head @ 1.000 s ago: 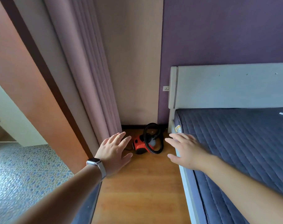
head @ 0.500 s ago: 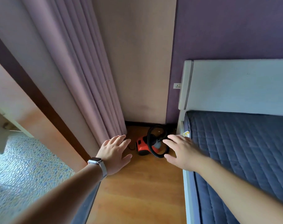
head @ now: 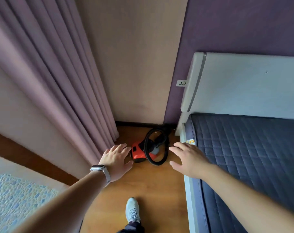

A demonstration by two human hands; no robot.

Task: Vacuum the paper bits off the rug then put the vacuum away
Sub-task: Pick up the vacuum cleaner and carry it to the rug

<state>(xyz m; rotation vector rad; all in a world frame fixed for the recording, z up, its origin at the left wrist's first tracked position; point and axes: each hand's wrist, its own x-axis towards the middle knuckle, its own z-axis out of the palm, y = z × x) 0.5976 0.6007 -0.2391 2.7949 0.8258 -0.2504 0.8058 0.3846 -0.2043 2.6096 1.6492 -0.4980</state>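
Curtains (head: 47,73) in dusty pink hang beyond and left of the left hand (head: 115,161). A bed (head: 252,157) with a dark quilted cover runs right of the right hand (head: 189,159). Wooden floor (head: 148,187) lies under both hands, which reach forward, fingers spread, holding nothing. The red vacuum (head: 138,154) sits on the floor just beyond and between them, its black hose (head: 157,163) looped. A watch (head: 97,167) circles the left wrist.

Mauve curtain (head: 47,78), purple wall (head: 235,24), wooden floor (head: 143,187), grey-quilted bed (head: 253,157).
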